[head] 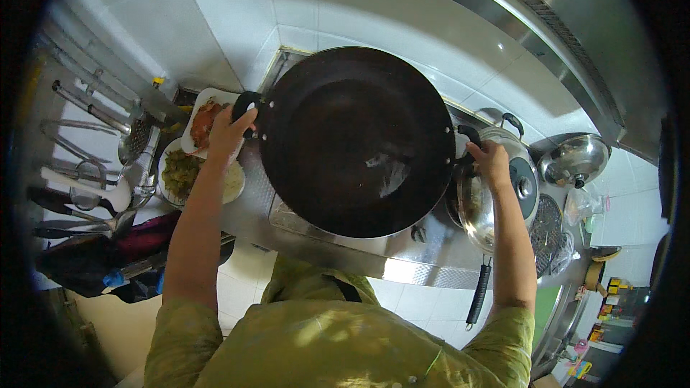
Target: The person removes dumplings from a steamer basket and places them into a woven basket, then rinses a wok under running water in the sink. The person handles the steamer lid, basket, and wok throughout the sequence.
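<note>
A large dark wok (356, 140) is in front of me, over the steel counter (345, 250) with a gas stove beneath. My left hand (229, 126) grips its black left loop handle (246, 108). On the opposite side, my right hand (489, 159) holds the right handle (468, 136). Apart from a small shiny patch, the wok's inside looks bare. Whether its base rests on the burner or is lifted, I cannot tell, as the wok hides it.
Left of the wok stand a white plate of reddish food (204, 126) and a bowl of green vegetables (182, 172). Ladles and strainers (132, 140) hang on the left wall. To the right are a lidded steel pan (477, 215), a pot lid (523, 186) and a domed lid (575, 159).
</note>
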`<control>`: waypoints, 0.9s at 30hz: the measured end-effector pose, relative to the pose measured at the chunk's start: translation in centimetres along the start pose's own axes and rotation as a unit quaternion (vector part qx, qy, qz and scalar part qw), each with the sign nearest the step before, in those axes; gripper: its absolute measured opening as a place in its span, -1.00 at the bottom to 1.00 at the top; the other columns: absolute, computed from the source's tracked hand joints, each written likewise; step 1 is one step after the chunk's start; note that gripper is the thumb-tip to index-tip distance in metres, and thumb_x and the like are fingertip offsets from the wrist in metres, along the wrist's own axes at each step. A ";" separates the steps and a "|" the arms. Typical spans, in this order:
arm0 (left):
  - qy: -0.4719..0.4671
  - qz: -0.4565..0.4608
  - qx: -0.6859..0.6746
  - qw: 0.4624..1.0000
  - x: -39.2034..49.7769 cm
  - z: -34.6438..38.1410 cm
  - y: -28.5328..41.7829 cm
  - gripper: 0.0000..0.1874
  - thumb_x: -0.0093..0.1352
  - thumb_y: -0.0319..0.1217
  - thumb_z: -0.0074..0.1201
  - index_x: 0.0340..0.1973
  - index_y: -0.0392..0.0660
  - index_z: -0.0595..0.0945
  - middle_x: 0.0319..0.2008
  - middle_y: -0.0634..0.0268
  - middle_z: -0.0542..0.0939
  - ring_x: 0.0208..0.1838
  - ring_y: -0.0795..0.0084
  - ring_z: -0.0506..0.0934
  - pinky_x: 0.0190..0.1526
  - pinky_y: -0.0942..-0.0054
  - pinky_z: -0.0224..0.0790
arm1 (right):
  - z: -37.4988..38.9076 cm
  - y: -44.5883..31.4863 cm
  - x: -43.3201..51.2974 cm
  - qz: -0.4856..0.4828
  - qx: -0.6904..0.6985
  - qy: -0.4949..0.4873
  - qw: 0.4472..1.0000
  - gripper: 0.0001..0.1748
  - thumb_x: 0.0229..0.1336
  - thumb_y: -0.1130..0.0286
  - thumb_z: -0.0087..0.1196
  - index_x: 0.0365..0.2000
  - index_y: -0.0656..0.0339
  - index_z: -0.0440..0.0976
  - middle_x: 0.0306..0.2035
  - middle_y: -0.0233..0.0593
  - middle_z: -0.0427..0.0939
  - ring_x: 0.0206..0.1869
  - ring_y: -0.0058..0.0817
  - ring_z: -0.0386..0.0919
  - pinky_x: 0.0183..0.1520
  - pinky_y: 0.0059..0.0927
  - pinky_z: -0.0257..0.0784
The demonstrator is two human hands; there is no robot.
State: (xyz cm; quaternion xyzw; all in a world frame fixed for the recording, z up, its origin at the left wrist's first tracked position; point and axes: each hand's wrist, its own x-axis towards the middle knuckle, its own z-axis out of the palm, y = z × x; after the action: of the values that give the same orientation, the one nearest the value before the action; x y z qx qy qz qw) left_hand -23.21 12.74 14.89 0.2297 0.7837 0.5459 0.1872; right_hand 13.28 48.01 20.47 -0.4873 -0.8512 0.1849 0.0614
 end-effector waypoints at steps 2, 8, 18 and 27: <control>0.006 -0.023 0.063 0.998 0.3 -0.5 0.4 -0.61 0.22 -0.03 0.08 -0.46 -0.15 0.57 -0.56 0.38 0.48 -0.44 0.55 0.38 -0.33 0.55 0.18 | -0.3 -0.2 -0.6 -0.045 -0.057 0.086 0.994 -0.56 0.01 0.08 0.16 -0.41 0.35 0.50 -0.49 0.02 0.56 -0.41 -0.15 0.57 -0.31 -0.29 0.42; 0.060 0.152 0.165 0.973 -3.6 -6.2 -7.8 -0.67 0.36 -0.08 -0.08 -0.29 -0.08 0.53 -0.49 0.34 0.46 -0.41 0.54 0.43 -0.32 0.55 0.27 | -5.2 -8.9 -11.5 -0.138 -0.038 -0.078 0.987 -0.73 0.16 0.28 0.00 -0.49 0.29 0.50 -0.48 0.07 0.51 -0.44 0.03 0.48 -0.37 -0.15 0.35; 0.336 0.002 0.199 0.920 -12.9 -12.5 -10.8 -0.79 0.33 -0.33 0.01 -0.20 -0.18 0.53 -0.41 0.17 0.59 -0.37 0.28 0.55 -0.26 0.37 0.37 | 17.4 6.0 -18.9 -0.164 -0.171 -0.269 0.933 -0.57 0.18 0.02 -0.17 -0.31 0.11 0.55 -0.40 0.06 0.56 -0.27 0.05 0.52 -0.17 -0.03 0.43; 0.377 -0.041 0.372 0.847 -3.2 -17.4 -9.6 -0.67 0.33 -0.32 0.01 -0.04 -0.22 0.50 -0.15 0.03 0.57 -0.08 0.13 0.53 -0.09 0.22 0.38 | 20.2 3.7 -17.9 -0.106 -0.196 -0.227 0.948 -0.54 0.22 0.07 -0.28 -0.40 0.14 0.54 -0.38 0.02 0.57 -0.31 -0.02 0.56 -0.23 -0.05 0.46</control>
State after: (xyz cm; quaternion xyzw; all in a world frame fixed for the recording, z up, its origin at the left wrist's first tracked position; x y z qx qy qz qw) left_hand -31.51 -5.33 11.75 0.0264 0.9470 0.2498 -0.2004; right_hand 19.77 29.28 1.83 -0.3415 -0.9090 0.1126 -0.2109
